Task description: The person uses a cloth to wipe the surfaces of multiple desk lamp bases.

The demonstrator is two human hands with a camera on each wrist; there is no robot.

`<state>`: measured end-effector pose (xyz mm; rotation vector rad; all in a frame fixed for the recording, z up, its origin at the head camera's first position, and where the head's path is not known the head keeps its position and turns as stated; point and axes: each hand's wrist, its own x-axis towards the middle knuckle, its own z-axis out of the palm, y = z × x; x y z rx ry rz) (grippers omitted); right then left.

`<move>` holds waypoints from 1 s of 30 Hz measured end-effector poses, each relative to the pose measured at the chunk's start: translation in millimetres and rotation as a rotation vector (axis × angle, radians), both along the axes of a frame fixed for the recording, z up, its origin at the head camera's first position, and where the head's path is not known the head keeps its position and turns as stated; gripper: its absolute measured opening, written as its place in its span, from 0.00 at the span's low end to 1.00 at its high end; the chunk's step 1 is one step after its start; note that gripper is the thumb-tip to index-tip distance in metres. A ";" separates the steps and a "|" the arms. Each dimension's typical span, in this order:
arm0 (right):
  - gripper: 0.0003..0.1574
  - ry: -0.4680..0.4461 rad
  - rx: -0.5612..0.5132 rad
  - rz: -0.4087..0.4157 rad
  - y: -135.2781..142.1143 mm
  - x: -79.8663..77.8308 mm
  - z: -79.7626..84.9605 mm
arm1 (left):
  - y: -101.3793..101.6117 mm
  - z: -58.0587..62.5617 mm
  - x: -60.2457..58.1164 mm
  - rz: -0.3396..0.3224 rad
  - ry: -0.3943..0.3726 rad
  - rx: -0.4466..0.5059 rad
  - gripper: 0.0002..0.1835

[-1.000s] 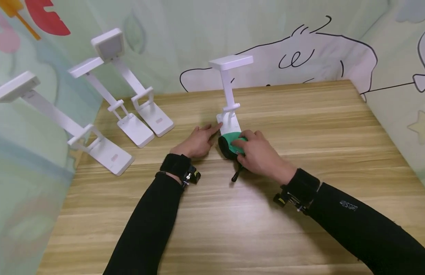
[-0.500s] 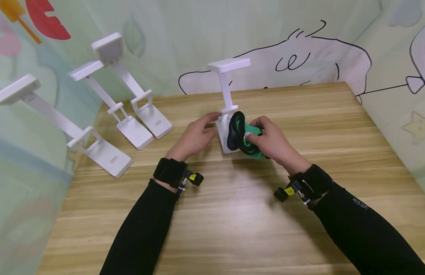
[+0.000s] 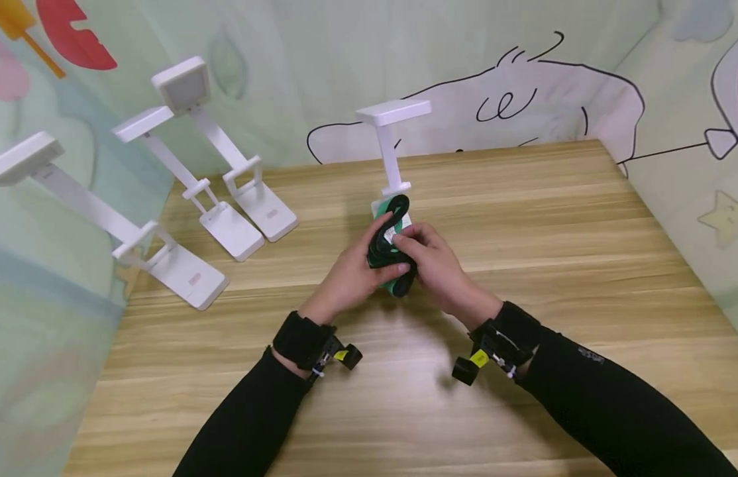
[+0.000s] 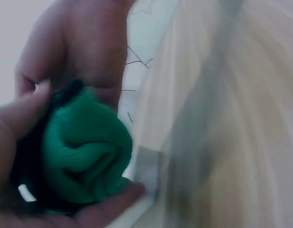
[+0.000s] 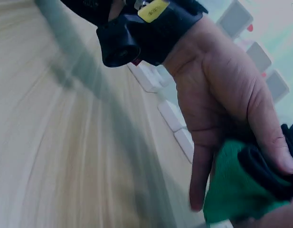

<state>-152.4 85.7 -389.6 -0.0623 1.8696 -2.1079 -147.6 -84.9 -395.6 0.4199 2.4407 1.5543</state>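
Both hands hold a green fabric piece (image 3: 381, 249) with thick black edging and a small white label. My left hand (image 3: 349, 281) grips it from the left, fingers behind it and thumb across its lower front. From the right, my right hand (image 3: 443, 271) pinches its edge near the label, its thumb lying on the black edging in the right wrist view. The left wrist view shows soft green folds (image 4: 89, 142) tucked inward between the hands. Right behind it stands a white desk lamp (image 3: 391, 156), its base mostly hidden by the fabric and hands.
Three more white desk lamps (image 3: 190, 275) (image 3: 233, 230) (image 3: 265, 211) stand at the left of the wooden table (image 3: 524, 218). A printed curtain (image 3: 297, 79) runs along the back and sides.
The fabric piece has been lifted off the lamp's base by the right hand and turned. The left hand has left the base's side and now grips the fabric too.
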 end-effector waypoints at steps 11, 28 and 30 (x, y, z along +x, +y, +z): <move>0.29 0.399 0.689 0.156 39.9 -26.6 -16.3 | -49.7 6.5 -26.2 0.291 0.013 -0.121 0.32; 0.45 0.650 1.083 0.398 30.8 -48.2 -40.4 | -25.9 -6.7 -96.9 0.134 -0.099 -0.382 0.31; 0.44 0.664 1.086 0.388 32.2 -48.9 -41.3 | -25.1 -5.2 -94.8 0.106 -0.107 -0.398 0.31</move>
